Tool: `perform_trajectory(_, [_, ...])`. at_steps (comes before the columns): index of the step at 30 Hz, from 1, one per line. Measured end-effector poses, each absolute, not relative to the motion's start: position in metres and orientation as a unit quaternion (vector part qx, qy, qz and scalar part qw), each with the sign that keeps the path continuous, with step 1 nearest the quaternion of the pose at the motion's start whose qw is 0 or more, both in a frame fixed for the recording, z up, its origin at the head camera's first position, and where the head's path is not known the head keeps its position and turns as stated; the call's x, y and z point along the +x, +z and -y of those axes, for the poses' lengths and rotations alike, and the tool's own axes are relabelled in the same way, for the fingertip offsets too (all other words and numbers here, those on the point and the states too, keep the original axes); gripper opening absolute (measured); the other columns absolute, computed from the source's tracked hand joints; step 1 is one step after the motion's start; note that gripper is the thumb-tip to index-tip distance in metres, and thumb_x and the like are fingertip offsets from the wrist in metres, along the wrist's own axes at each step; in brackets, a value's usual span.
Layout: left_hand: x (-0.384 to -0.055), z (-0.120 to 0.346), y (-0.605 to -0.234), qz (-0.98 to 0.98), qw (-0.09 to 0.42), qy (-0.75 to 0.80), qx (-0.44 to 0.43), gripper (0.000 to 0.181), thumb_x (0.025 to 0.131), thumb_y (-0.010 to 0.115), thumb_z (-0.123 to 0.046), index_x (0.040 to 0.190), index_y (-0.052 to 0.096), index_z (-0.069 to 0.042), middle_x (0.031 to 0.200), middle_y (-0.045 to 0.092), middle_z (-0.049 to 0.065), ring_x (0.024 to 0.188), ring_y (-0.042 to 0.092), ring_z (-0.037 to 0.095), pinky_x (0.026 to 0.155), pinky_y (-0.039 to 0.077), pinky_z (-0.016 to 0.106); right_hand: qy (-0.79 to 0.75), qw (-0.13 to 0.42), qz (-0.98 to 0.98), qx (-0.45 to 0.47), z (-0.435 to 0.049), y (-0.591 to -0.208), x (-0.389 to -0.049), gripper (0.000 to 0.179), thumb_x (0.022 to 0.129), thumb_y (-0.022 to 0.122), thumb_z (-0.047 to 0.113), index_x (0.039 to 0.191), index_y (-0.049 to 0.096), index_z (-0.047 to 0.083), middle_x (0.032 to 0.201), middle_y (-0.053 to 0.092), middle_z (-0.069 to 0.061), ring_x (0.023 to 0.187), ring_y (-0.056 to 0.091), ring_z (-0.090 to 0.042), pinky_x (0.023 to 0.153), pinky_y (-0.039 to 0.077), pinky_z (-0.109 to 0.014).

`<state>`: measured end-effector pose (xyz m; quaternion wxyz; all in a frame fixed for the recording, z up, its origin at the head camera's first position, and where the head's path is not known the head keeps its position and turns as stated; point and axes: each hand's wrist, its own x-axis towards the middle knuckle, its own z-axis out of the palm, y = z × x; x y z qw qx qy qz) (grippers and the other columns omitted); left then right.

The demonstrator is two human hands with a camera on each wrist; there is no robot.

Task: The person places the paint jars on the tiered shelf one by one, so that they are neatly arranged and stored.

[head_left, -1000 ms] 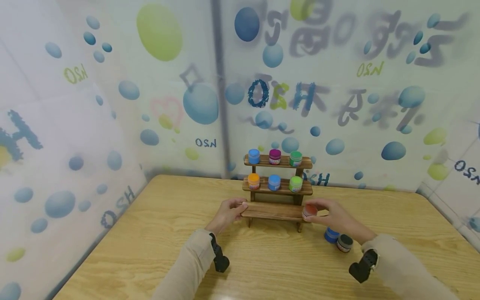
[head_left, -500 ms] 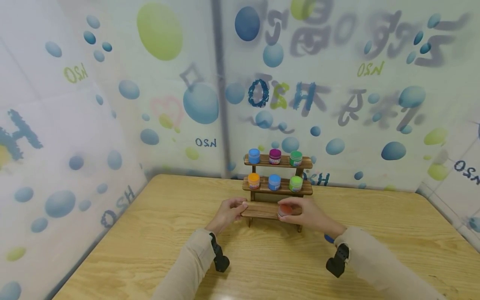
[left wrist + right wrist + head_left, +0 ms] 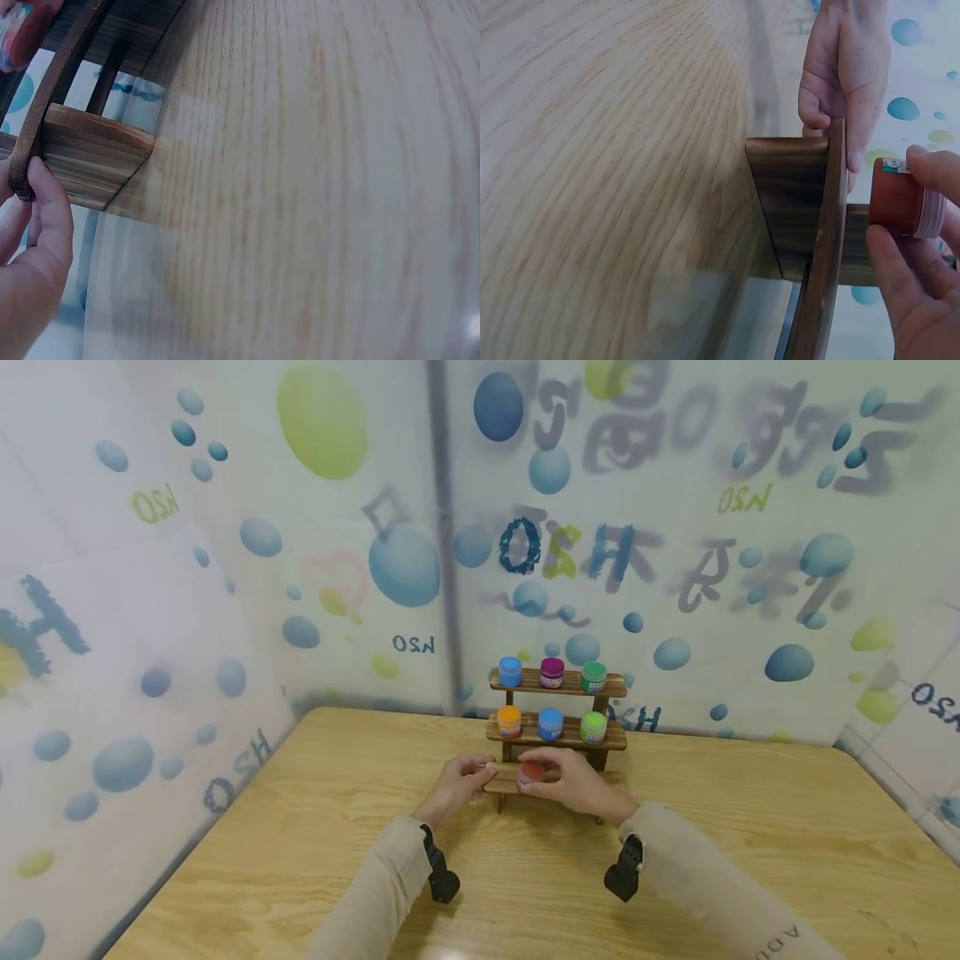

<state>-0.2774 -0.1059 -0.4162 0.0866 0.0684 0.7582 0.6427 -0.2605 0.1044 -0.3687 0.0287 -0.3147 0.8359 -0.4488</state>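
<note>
A three-tier wooden display rack [image 3: 501,782] stands on the table. My left hand [image 3: 456,788] pinches the left end of its lowest shelf [image 3: 56,82] between thumb and fingers. My right hand [image 3: 577,783] holds a small red paint jar [image 3: 531,772] over the left part of that shelf, thumb and fingers around its sides. In the right wrist view a gap shows between the jar [image 3: 896,196] and the shelf board [image 3: 829,247].
Blue [image 3: 510,672], purple [image 3: 552,672] and green [image 3: 593,677] jars line the top shelf. Orange [image 3: 509,722], blue [image 3: 551,724] and light green [image 3: 593,727] jars fill the middle one. A printed curtain [image 3: 360,610] hangs behind the wooden table [image 3: 322,827].
My right hand has carried the red jar leftward along the lowest shelf, from its right end. The right sleeve now covers the blue and black jars on the table. My left hand stays put.
</note>
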Motion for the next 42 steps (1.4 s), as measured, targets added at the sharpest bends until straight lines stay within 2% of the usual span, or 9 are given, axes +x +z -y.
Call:
perform_trajectory(6, [-0.277,0.105,-0.416,-0.754,0.094,0.646,0.070,0.040,0.091,0.052,-0.021,0.123,0.048,0.003,0.098,0.054,0.012,0.079,0.051,0.015,0.072,0.049,0.032,-0.452,0.018,-0.831,-0.323,-0.090,-0.375,-0.268,0.041,0.079,0.068,0.014,0.115,0.056,-0.003,0.108,0.057,-0.015,0.090,0.057,-0.023,0.074,0.048,-0.029])
perform_trajectory(13, [-0.273,0.108,-0.413,-0.745,0.082,0.654,0.101,0.042,0.089,0.054,-0.026,0.119,0.051,0.003,0.095,0.055,0.011,0.077,0.053,0.014,0.069,0.050,0.030,-0.449,0.005,-0.834,-0.322,-0.080,-0.377,-0.271,0.039,0.079,0.068,0.011,0.113,0.056,-0.004,0.104,0.059,-0.015,0.086,0.058,-0.023,0.072,0.048,-0.029])
perform_trajectory(22, [-0.278,0.105,-0.415,-0.757,0.091,0.644,0.063,0.036,0.091,0.051,-0.018,0.120,0.051,0.003,0.097,0.056,0.009,0.077,0.053,0.012,0.069,0.049,0.030,-0.452,0.007,-0.839,-0.303,-0.073,-0.375,-0.271,0.040,0.077,0.068,0.007,0.112,0.056,-0.007,0.103,0.059,-0.016,0.084,0.057,-0.021,0.069,0.047,-0.024])
perform_trajectory(27, [-0.278,0.105,-0.415,-0.758,0.086,0.644,0.063,0.035,0.091,0.051,-0.017,0.121,0.051,0.001,0.096,0.056,0.009,0.077,0.054,0.012,0.070,0.050,0.032,-0.460,0.006,-0.832,-0.310,-0.070,-0.371,-0.266,0.039,0.076,0.068,0.003,0.110,0.055,-0.011,0.100,0.058,-0.021,0.083,0.057,-0.026,0.069,0.049,-0.032])
perform_trajectory(30, [-0.278,0.105,-0.415,-0.757,0.085,0.645,0.061,0.034,0.091,0.051,-0.017,0.120,0.052,0.001,0.095,0.056,0.010,0.077,0.055,0.013,0.070,0.050,0.032,-0.458,0.010,-0.834,-0.306,-0.069,-0.372,-0.267,0.039,0.076,0.068,0.003,0.110,0.055,-0.011,0.101,0.058,-0.020,0.084,0.057,-0.026,0.070,0.049,-0.033])
perform_trajectory(33, [-0.278,0.105,-0.415,-0.756,0.086,0.646,0.061,0.034,0.091,0.051,-0.016,0.120,0.051,0.001,0.095,0.056,0.010,0.077,0.055,0.013,0.070,0.050,0.032,-0.456,0.015,-0.837,-0.303,-0.070,-0.380,-0.275,0.040,0.076,0.069,0.006,0.112,0.055,-0.008,0.102,0.058,-0.017,0.085,0.057,-0.023,0.070,0.047,-0.027])
perform_trajectory(42, [-0.278,0.105,-0.416,-0.747,0.095,0.655,0.059,0.033,0.092,0.050,-0.013,0.121,0.050,0.002,0.095,0.055,0.010,0.076,0.056,0.013,0.071,0.050,0.032,-0.451,0.018,-0.844,-0.291,-0.068,-0.383,-0.275,0.039,0.077,0.069,0.008,0.112,0.056,-0.004,0.100,0.059,-0.013,0.084,0.056,-0.020,0.071,0.047,-0.029])
